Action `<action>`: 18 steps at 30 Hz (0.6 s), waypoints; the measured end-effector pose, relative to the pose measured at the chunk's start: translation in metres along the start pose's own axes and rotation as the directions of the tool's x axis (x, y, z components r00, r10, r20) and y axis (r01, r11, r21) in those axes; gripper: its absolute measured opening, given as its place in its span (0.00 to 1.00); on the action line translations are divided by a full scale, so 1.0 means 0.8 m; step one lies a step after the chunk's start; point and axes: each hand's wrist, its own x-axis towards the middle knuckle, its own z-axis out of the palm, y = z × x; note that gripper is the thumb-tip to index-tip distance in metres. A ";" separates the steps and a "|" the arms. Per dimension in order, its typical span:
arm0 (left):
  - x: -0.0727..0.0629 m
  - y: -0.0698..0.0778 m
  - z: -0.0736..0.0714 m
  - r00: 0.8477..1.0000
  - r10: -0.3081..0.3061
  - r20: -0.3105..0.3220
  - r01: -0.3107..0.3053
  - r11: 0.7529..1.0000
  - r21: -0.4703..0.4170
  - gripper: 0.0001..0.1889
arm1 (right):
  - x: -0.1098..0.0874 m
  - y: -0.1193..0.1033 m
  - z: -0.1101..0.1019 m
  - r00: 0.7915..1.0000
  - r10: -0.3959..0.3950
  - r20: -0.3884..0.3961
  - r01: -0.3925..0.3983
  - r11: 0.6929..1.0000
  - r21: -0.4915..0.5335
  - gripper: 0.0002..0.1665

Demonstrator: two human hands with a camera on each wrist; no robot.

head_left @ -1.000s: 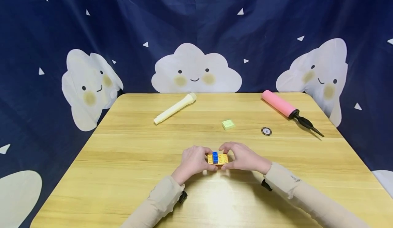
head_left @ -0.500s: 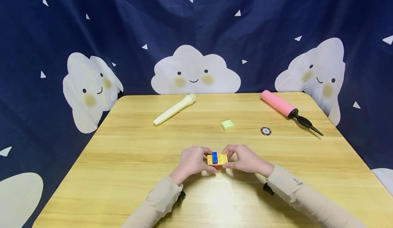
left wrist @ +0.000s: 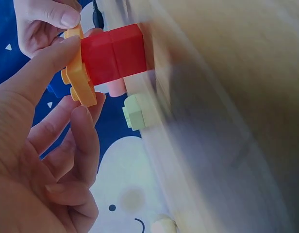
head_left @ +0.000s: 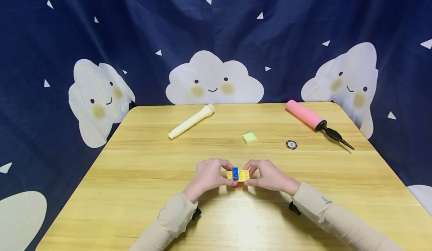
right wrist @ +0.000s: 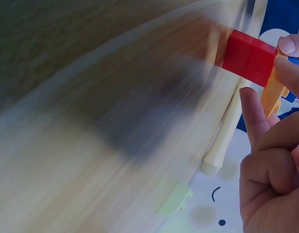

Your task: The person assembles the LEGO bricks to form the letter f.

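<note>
In the head view a flat yellow-orange toy brick (head_left: 243,175) lies level between my hands, low over the table. A narrow blue brick (head_left: 235,173) sits across its studs, left of the middle. Beneath it are two stacked red bricks (left wrist: 113,54), their lower end at or close to the tabletop; contact cannot be told. My left hand (head_left: 208,174) pinches the orange brick's left end between thumb and fingers. At the other end my right hand (head_left: 270,175) pinches it the same way. Fingers hide parts of the orange brick's edges in both wrist views.
On the wooden table (head_left: 135,191), a pale green brick (head_left: 249,137) lies beyond the hands. Right of it is a round poker chip (head_left: 291,145). A pink hand pump (head_left: 305,114) with a black nozzle lies at the back right, and a cream microphone-shaped stick (head_left: 191,121) at the back left.
Both hands stay at nearly the same spot. The right fingertips have come closer onto the orange brick, and more red shows below its front edge. The head view has shifted slightly.
</note>
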 end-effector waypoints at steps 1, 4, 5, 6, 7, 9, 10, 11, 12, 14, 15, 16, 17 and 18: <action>0.000 0.000 0.000 1.000 -0.001 -0.001 0.001 1.000 -0.001 0.22 | 0.001 0.000 -0.001 1.000 -0.002 0.003 0.002 1.000 0.005 0.22; 0.000 -0.001 0.001 1.000 -0.002 -0.002 0.002 1.000 -0.004 0.22 | 0.002 0.001 -0.006 1.000 -0.006 0.026 0.005 0.999 0.032 0.26; 0.000 -0.001 0.001 1.000 -0.003 0.000 0.003 1.000 -0.006 0.22 | 0.002 0.002 -0.008 0.999 -0.005 0.043 0.003 0.999 0.047 0.28; 0.000 -0.001 0.001 1.000 -0.005 0.002 0.005 1.000 -0.008 0.22 | 0.002 0.003 -0.011 0.998 -0.001 0.061 -0.003 0.998 0.061 0.31; 0.001 -0.001 0.001 1.000 -0.004 0.003 0.005 1.000 -0.010 0.22 | 0.002 0.005 -0.014 0.997 0.003 0.081 -0.009 0.997 0.073 0.33; 0.001 -0.002 0.002 1.000 -0.010 0.007 0.010 1.000 -0.012 0.22 | 0.002 0.008 -0.021 0.993 0.016 0.119 -0.026 0.996 0.083 0.35; 0.001 -0.002 0.003 1.000 -0.013 0.008 0.013 1.000 -0.012 0.22 | 0.003 0.011 -0.025 0.991 0.028 0.132 -0.038 0.996 0.080 0.36; 0.002 -0.003 0.003 1.000 -0.013 0.005 0.013 1.000 -0.010 0.22 | 0.005 0.013 -0.029 0.990 0.041 0.138 -0.051 0.996 0.070 0.36; 0.002 -0.003 0.004 1.000 -0.013 0.002 0.013 1.000 -0.009 0.22 | 0.007 0.016 -0.033 0.989 0.054 0.135 -0.061 0.997 0.049 0.36; 0.002 -0.004 0.004 1.000 -0.016 -0.002 0.016 1.000 -0.009 0.22 | 0.015 0.021 -0.041 0.990 0.084 0.116 -0.084 0.996 0.001 0.35; 0.002 -0.004 0.004 1.000 -0.018 -0.003 0.018 1.000 -0.010 0.22 | 0.020 0.025 -0.045 0.989 0.104 0.100 -0.102 0.994 -0.027 0.35; 0.001 -0.004 0.004 1.000 -0.019 -0.001 0.019 1.000 -0.011 0.22 | 0.025 0.028 -0.050 0.989 0.124 0.084 -0.119 0.991 -0.054 0.35; 0.001 -0.004 0.004 1.000 -0.022 0.001 0.022 1.000 -0.012 0.22 | 0.030 0.031 -0.054 0.988 0.139 0.066 -0.134 0.988 -0.082 0.34; 0.000 -0.004 0.005 1.000 -0.026 0.004 0.026 1.000 -0.012 0.22 | 0.036 0.034 -0.058 0.987 0.152 0.050 -0.146 0.983 -0.112 0.34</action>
